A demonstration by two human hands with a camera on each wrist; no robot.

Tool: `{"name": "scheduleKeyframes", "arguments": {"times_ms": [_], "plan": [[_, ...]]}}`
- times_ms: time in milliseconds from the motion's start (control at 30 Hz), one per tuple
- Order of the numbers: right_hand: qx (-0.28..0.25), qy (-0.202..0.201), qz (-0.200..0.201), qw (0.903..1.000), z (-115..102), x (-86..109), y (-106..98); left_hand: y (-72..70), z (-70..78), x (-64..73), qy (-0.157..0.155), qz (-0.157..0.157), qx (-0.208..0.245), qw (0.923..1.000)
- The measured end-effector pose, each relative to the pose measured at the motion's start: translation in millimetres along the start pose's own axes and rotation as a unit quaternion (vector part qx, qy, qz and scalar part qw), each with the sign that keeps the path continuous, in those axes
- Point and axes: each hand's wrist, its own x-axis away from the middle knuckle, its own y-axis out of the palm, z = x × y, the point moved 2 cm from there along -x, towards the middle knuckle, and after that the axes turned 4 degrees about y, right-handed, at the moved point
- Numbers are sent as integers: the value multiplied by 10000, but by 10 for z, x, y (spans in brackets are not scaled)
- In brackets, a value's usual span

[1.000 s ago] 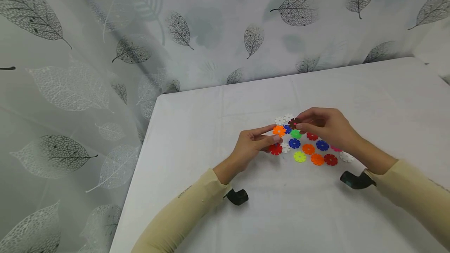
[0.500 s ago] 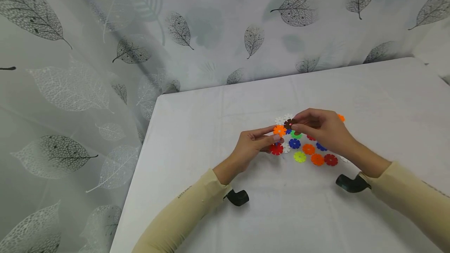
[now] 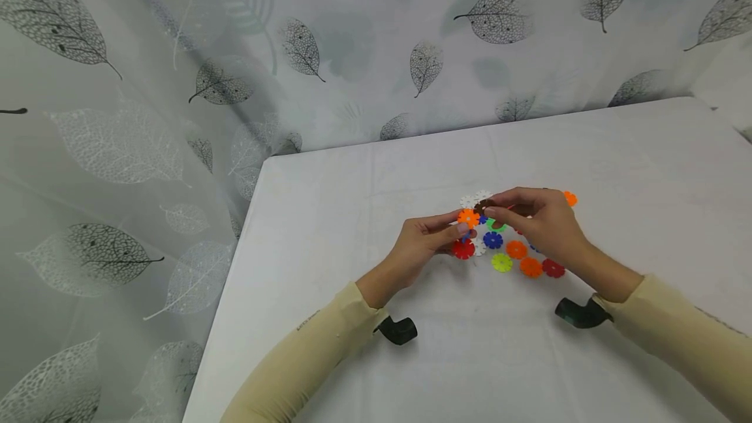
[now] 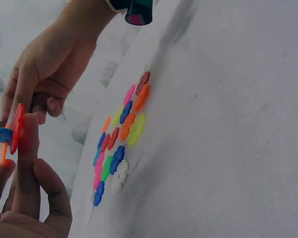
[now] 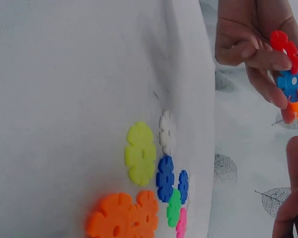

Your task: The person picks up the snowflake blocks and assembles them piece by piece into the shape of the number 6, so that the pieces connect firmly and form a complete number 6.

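Observation:
In the head view my left hand (image 3: 414,243) holds a small chain of flower-shaped plastic discs up off the table. The chain has a red disc (image 5: 283,47), a blue disc (image 5: 289,83) and an orange disc (image 3: 468,219), slotted edge to edge. My right hand (image 3: 540,217) pinches a dark brown disc (image 3: 483,205) between thumb and fingers, right at the orange disc's edge. Most of the brown disc is hidden behind the fingers. From the left wrist, the red disc shows edge-on between my left fingers, with the right hand just beyond.
Loose flower discs lie spread on the white table (image 3: 352,201) below and behind my hands, among them a yellow disc (image 3: 502,262), a dark red disc (image 3: 553,267) and a green disc (image 5: 174,208). A leaf-patterned curtain (image 3: 358,83) hangs behind the table's far edge.
My right hand has moved left with the brown disc, up to the orange disc. The left hand has barely moved. A loose orange disc at the back right has come into view.

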Motion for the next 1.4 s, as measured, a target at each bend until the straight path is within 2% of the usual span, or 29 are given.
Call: {"name": "scheduleKeyframes", "arguments": {"times_ms": [167, 333, 767, 933, 1067, 1200, 1300, 1400], "plan": [[-102, -167, 282, 9994, -1, 20, 37, 9, 13, -1, 67, 73, -59, 9999], [18, -249, 436, 9987, -8, 46, 54, 16, 40, 10, 26, 50, -102, 9999], [-239, -427, 152, 9987, 14, 32, 71, 14, 44, 22, -101, -74, -48, 9999], [-155, -289, 66, 9994, 16, 51, 69, 7, 47, 32, -163, -107, -65, 9998], [-159, -181, -78, 9997, 15, 53, 52, -18, 76, 37, -111, -132, -517, 9985], [-209, -196, -376, 9989, 24, 38, 43, -44, 117, 32, -6, -308, -1015, 9944], [-247, -245, -621, 9975, 28, 33, 49, -42, 143, 21, 32, -491, -1132, 9924], [-170, -443, -757, 9960, 31, 32, 64, -35, 154, 2, 39, -510, -1222, 9912]]}}
